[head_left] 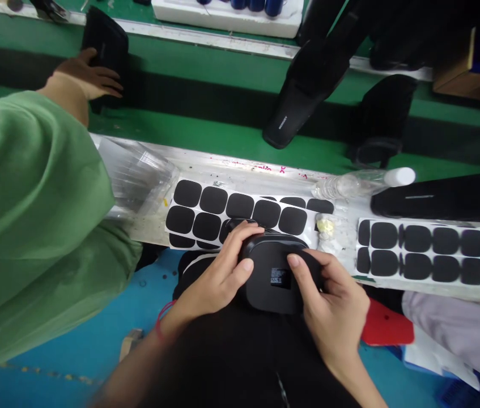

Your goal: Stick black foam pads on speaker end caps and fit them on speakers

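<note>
A black device with a rounded-square base point(265, 297) is held over my lap, its flat face turned up towards me. On that face is a small printed label point(280, 277). My left hand point(218, 277) is closed around its left side, thumb resting near the edge. With the thumb on top and the fingers curled at the right edge, my right hand point(335, 297) grips the other side. Whether a thin pad lies under that thumb, I cannot tell. Just beyond the device lies a sheet of black rounded-square stickers point(213, 200), partly covered by it.
More sticker sheets point(418, 239) lie right, near a clear bottle point(362, 182). Clear plastic bags point(133, 170) are at left. Black devices point(303, 85) stand on the green conveyor point(205, 127). A co-worker's green sleeve point(39, 226) fills the left; their hand point(82, 79) touches another device.
</note>
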Motion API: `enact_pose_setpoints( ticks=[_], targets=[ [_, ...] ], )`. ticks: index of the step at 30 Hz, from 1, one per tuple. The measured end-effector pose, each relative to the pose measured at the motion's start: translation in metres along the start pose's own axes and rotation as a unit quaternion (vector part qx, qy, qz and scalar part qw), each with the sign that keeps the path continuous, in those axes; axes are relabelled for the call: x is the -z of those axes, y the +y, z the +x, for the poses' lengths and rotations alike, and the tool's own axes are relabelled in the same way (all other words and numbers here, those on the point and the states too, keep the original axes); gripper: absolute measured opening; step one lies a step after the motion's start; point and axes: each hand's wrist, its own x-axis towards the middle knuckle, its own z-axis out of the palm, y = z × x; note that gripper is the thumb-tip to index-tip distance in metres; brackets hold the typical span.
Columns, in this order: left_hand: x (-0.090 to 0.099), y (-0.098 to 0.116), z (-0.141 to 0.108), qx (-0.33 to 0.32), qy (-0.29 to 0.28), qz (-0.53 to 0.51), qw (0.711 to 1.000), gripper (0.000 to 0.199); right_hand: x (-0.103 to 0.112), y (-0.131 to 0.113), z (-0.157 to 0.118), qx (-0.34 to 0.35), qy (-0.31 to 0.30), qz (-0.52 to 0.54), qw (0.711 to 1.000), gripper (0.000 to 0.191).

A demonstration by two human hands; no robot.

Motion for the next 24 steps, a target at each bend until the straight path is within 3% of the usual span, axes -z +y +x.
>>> enact_pose_setpoints(
  ticks=[4, 8, 10, 20, 24],
  targets=[
    [0.005, 0.003, -0.001, 0.021, -0.013, -0.021, 0.999, 0.048, 0.0, -0.002, 0.001, 0.009, -0.006, -0.006, 1.0, 0.013],
    [0.017, -0.001, 0.0, -0.035, -0.108, -0.017, 0.993, 0.083, 0.001, -0.003, 0.004, 0.011, -0.013, -0.011, 1.0, 0.014],
    [0.021, -0.003, 0.0, -0.055, -0.125, 0.008, 0.991, 0.096, 0.001, -0.003, 0.005, 0.015, -0.018, -0.014, 1.0, 0.015],
    [0.017, -0.011, -0.002, -0.052, -0.093, 0.016, 0.994, 0.1, -0.002, -0.004, 0.01, 0.132, 0.014, -0.07, 0.989, 0.009],
    [0.016, -0.007, -0.002, -0.036, -0.087, 0.049, 0.994, 0.109, -0.005, -0.006, 0.011, 0.125, 0.001, -0.06, 0.99, 0.006]
  ],
)
